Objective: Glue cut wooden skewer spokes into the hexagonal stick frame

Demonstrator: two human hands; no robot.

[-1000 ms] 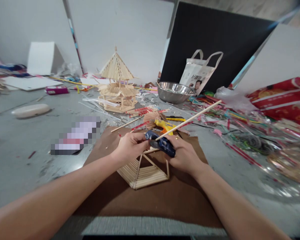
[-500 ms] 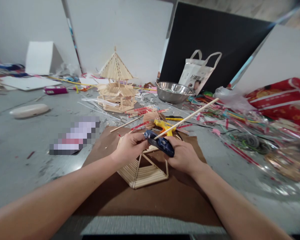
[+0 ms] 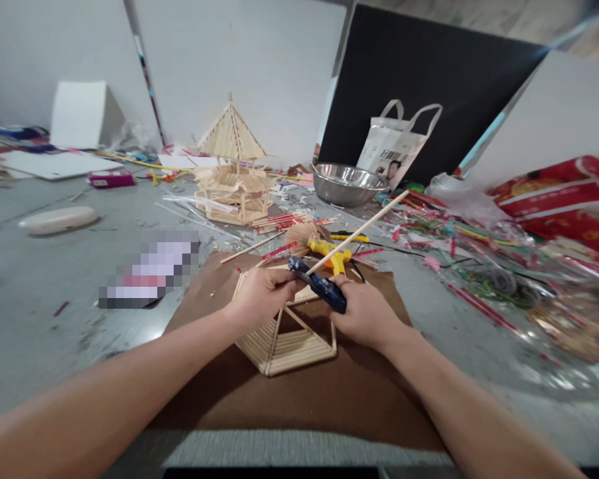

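Observation:
My right hand (image 3: 367, 311) is wrapped around a dark blue hand tool (image 3: 324, 290), which looks like cutters. A thin pale wooden stick (image 3: 362, 229) crosses the tool's jaws and slants up to the right. My left hand (image 3: 259, 297) is closed, thumb and fingers pinching the stick's lower end beside the jaws; the fingertips are partly hidden. Beneath both hands lies a many-sided frame of wooden sticks (image 3: 299, 351), with some sides filled by rows of sticks. It rests on a brown sheet (image 3: 279, 412).
A yellow glue gun (image 3: 324, 249) lies behind my hands, near red-and-white stick bundles (image 3: 284, 223). Further back stand a stick-built pavilion (image 3: 233, 143), a metal bowl (image 3: 347, 184) and a white bag (image 3: 392, 143). Left is a blurred-out flat object (image 3: 152, 269); wrappers and scraps (image 3: 489, 266) litter the right.
The stick's far end has shifted left, so less of it sticks out past the tool. The tool and my right hand have moved very slightly left.

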